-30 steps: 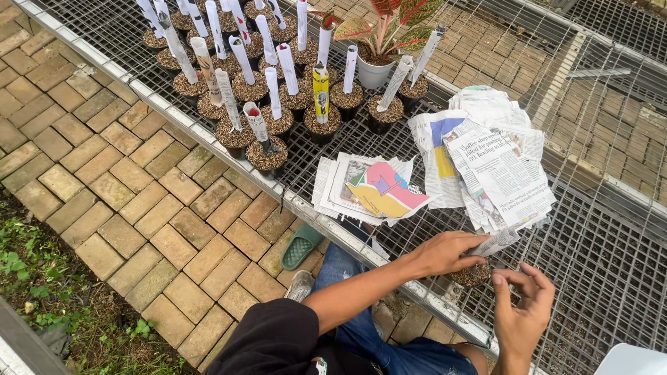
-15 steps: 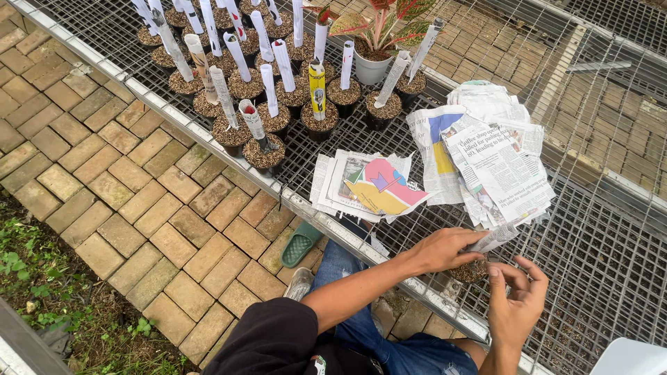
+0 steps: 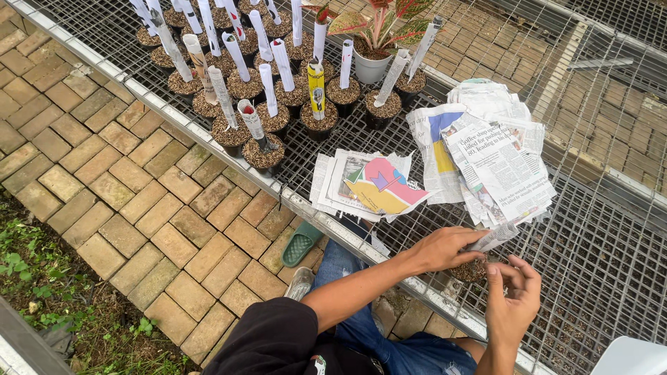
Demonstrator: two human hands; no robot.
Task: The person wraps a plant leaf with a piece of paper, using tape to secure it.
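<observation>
My left hand reaches across the wire-mesh bench and grips a rolled piece of newspaper standing over a small dark pot of brown potting mix. My right hand is just right of that pot. Its fingers are curled and pinched together near the rim, and I see nothing in them. Behind the hands lies a loose pile of newspaper sheets. A second, flatter stack with a colourful page lies to its left.
Several small pots with upright paper-wrapped stems crowd the far left of the bench, beside a white pot with a red-green leafy plant. The floor below is brick paving. A green sandal lies by my jeans. A white object's corner shows at bottom right.
My right hand has risen from below with fingers spread to beside the pot, fingers now curled together. My left hand stays on the newspaper roll.
</observation>
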